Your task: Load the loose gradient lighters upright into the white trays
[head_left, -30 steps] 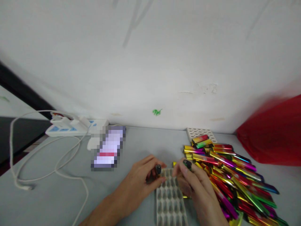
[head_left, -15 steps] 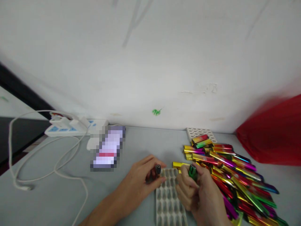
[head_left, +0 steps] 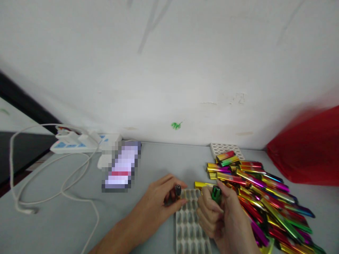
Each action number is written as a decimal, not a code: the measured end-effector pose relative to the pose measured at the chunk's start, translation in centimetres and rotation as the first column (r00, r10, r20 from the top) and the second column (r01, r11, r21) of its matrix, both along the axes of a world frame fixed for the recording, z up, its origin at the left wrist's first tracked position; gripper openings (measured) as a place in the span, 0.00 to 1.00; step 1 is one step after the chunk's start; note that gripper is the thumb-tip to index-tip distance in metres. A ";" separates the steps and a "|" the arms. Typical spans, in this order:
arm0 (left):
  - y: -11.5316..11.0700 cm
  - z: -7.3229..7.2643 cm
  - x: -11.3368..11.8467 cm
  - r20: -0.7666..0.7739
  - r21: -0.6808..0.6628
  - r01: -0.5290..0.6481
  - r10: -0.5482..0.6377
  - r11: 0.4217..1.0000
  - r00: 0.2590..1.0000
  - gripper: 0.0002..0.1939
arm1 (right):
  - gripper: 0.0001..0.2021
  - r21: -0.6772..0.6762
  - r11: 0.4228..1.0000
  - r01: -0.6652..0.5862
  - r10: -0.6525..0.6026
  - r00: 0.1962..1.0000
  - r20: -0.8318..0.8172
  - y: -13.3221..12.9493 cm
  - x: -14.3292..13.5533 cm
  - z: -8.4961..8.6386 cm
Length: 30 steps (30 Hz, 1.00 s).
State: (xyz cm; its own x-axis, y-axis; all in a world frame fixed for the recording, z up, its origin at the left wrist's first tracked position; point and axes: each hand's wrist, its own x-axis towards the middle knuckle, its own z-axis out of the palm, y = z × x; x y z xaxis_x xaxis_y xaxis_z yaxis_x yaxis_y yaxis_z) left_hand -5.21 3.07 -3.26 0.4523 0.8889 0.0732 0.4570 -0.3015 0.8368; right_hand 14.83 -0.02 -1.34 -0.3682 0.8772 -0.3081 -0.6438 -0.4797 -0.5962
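A pale tray [head_left: 185, 218] with rows of oval slots lies on the grey table between my hands. Over its upper left corner, my left hand [head_left: 159, 199] is closed around a dark-ended tube [head_left: 178, 191] standing upright. My right hand [head_left: 222, 215] is curled around a green shiny lighter-like piece [head_left: 216, 193] at the tray's right side. Just right of that hand spreads a heap of shiny coloured lighter-like pieces [head_left: 278, 208], in gold, red, purple and green. The lower parts of both held pieces are hidden by my fingers.
A phone with a blurred screen [head_left: 123, 165] lies left of centre. Behind it are a white power strip [head_left: 84, 143] and a looping white cable [head_left: 62, 190]. A second perforated tray [head_left: 227, 148] sits by the wall, and a red bag [head_left: 309, 151] is at the right.
My right hand has shifted very slightly left with the green piece in it. My left hand has stayed in place.
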 end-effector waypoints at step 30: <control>-0.1 -0.1 -0.1 0.010 0.003 0.012 -0.012 1.000 1.000 0.12 | 0.31 -0.001 1.000 0.007 -0.007 1.000 0.028 -0.2 -0.2 -1.4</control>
